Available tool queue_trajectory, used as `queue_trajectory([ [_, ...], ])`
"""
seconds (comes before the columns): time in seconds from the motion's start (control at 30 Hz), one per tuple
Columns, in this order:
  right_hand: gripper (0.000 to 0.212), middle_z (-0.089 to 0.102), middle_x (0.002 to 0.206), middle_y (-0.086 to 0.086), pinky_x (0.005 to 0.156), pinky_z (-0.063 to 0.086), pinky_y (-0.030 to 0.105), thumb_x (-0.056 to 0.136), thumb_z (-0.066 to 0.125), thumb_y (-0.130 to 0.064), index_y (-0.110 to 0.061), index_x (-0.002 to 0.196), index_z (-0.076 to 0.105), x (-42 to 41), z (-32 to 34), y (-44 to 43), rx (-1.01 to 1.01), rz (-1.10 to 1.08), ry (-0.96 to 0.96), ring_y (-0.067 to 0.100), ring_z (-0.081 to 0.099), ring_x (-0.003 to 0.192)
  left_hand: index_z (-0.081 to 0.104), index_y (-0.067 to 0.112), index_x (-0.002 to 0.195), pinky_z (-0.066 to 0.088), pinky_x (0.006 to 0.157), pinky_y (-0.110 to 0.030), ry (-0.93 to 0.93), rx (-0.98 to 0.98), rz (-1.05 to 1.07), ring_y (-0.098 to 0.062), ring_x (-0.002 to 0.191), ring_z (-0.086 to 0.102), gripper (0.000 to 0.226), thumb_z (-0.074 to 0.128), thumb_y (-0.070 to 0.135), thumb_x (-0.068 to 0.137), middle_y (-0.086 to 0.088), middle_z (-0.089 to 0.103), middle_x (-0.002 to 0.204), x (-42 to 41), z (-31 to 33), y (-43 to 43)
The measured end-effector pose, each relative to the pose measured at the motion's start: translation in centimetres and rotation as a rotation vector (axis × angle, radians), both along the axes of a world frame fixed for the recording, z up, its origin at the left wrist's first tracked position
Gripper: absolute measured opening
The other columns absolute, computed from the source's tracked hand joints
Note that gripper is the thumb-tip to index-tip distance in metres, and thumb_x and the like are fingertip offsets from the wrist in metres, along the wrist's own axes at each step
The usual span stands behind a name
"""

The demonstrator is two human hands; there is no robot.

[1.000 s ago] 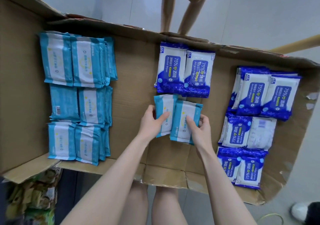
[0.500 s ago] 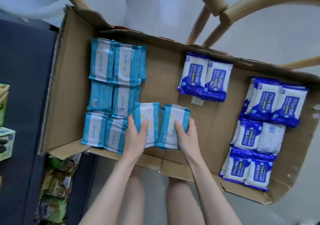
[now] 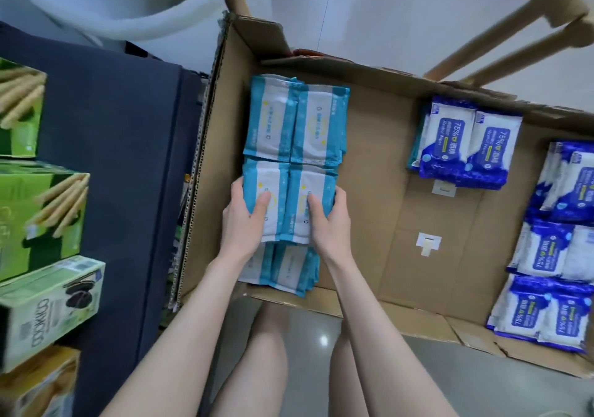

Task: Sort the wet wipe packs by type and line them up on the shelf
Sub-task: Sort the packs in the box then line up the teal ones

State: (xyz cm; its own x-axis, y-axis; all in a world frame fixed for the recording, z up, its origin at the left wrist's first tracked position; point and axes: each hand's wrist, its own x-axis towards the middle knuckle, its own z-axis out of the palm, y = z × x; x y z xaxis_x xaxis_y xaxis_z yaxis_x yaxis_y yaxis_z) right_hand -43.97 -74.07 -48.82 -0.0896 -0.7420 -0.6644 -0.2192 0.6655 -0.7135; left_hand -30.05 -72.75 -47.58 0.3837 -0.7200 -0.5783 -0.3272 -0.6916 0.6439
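Green snack boxes (image 3: 41, 217) stand far left, outside the cardboard box (image 3: 225, 111). Just inside its left wall, the left hand (image 3: 244, 220) grips a teal pack (image 3: 270, 191), thumb on top. The right hand (image 3: 328, 223) likewise grips a second teal pack (image 3: 308, 185) touching the first, both above the teal stacks (image 3: 295, 127). To the right lies a wide stretch of bare cardboard, then the blue packs (image 3: 463, 146).

The left hand (image 3: 244, 220) grips one teal pack (image 3: 268, 181) and the right hand (image 3: 329, 220) grips a second teal pack (image 3: 310, 180), edges touching, thumbs on top. Just beyond the hands lie teal stacks (image 3: 295, 124). Well right of the right hand, dark-blue alcohol wipe packs (image 3: 463, 146) sit in the cardboard box (image 3: 379, 198). Green snack boxes (image 3: 41, 217) stand left of the left hand.
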Motion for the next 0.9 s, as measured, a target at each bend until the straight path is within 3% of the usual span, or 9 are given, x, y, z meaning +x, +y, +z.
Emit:
queue_trajectory([
  [0.1, 0.042, 0.042, 0.125, 0.004, 0.094, 0.031, 0.023, 0.097, 0.05, -0.029, -0.011, 0.134, 0.04, 2.0, -1.1, -0.8, -0.023, 0.101, 0.207, 0.017, 0.041, 0.115, 0.04, 0.017, 0.137, 0.038, 0.086, -0.019, -0.038, -0.011, -0.045, -0.012, 0.108, 0.053, 0.045, 0.054, 0.026, 0.095, 0.004, 0.056, 0.121, 1.9, -1.4, -1.0],
  [0.2, 0.06, 0.024, 0.143, 0.012, 0.102, 0.022, 0.035, 0.097, 0.048, -0.033, -0.012, 0.147, 0.022, 3.1, -2.0, -0.8, -0.023, 0.241, 0.492, 0.027, 0.026, 0.127, 0.024, 0.014, 0.148, 0.027, 0.11, -0.038, -0.144, 0.034, -0.151, -0.023, 0.133, 0.033, 0.063, 0.053, 0.029, 0.094, -0.009, 0.036, 0.144, 2.4, -3.2, -0.9],
  [0.27, 0.067, 0.013, 0.154, 0.011, 0.109, 0.018, 0.042, 0.099, 0.043, -0.034, -0.017, 0.151, 0.006, 3.4, -2.2, -0.5, -0.025, 0.268, 0.477, 0.028, 0.021, 0.136, 0.007, 0.014, 0.151, 0.019, 0.114, -0.04, -0.116, 0.119, -0.166, -0.024, 0.14, 0.022, 0.073, 0.05, 0.033, 0.096, -0.009, 0.022, 0.154, 2.2, -3.6, -0.8],
  [0.33, 0.069, 0.01, 0.158, 0.009, 0.112, 0.018, 0.044, 0.1, 0.04, -0.036, -0.017, 0.151, -0.001, 3.3, -2.5, -0.2, -0.04, 0.3, 0.445, 0.028, 0.021, 0.14, 0.001, 0.015, 0.151, 0.018, 0.114, -0.038, -0.028, 0.139, -0.145, -0.022, 0.141, 0.021, 0.074, 0.047, 0.034, 0.097, -0.007, 0.017, 0.156, 2.2, -4.1, -0.6],
  [0.7, 0.069, 0.027, 0.153, 0.013, 0.106, 0.033, 0.043, 0.098, 0.044, -0.035, -0.008, 0.151, 0.009, 1.1, -1.7, -1.2, 0.001, 0.543, 0.471, 0.031, 0.034, 0.134, 0.025, 0.02, 0.146, 0.038, 0.105, -0.047, -0.023, 0.181, -0.201, -0.024, 0.125, 0.047, 0.063, 0.051, 0.037, 0.091, -0.002, 0.047, 0.14, 3.8, -3.5, -0.7],
  [0.77, 0.063, 0.03, 0.151, 0.012, 0.106, 0.034, 0.042, 0.099, 0.045, -0.032, -0.008, 0.149, 0.017, 0.6, -0.9, -1.2, -0.003, 0.582, 0.49, 0.03, 0.035, 0.134, 0.033, 0.018, 0.144, 0.035, 0.108, -0.041, -0.063, 0.127, -0.227, -0.019, 0.123, 0.047, 0.054, 0.049, 0.028, 0.094, 0.002, 0.049, 0.138, 3.7, -2.1, -0.4],
  [0.83, 0.055, 0.029, 0.152, 0.011, 0.107, 0.032, 0.04, 0.099, 0.045, -0.029, -0.009, 0.146, 0.027, 0.0, 0.3, -1.0, -0.017, 0.598, 0.516, 0.029, 0.034, 0.134, 0.04, 0.012, 0.141, 0.026, 0.107, -0.025, -0.123, 0.056, -0.273, -0.012, 0.125, 0.041, 0.045, 0.048, 0.018, 0.097, 0.006, 0.044, 0.139, 3.3, -0.1, 0.0],
  [0.9, 0.047, 0.029, 0.152, 0.009, 0.106, 0.031, 0.038, 0.099, 0.046, -0.027, -0.01, 0.141, 0.037, -0.8, 1.7, -0.9, -0.05, 0.583, 0.534, 0.028, 0.034, 0.134, 0.046, 0.009, 0.137, 0.025, 0.109, -0.027, -0.164, -0.005, -0.326, -0.016, 0.13, 0.039, 0.04, 0.047, 0.016, 0.097, -0.002, 0.044, 0.142, 2.4, 1.8, 0.0],
])
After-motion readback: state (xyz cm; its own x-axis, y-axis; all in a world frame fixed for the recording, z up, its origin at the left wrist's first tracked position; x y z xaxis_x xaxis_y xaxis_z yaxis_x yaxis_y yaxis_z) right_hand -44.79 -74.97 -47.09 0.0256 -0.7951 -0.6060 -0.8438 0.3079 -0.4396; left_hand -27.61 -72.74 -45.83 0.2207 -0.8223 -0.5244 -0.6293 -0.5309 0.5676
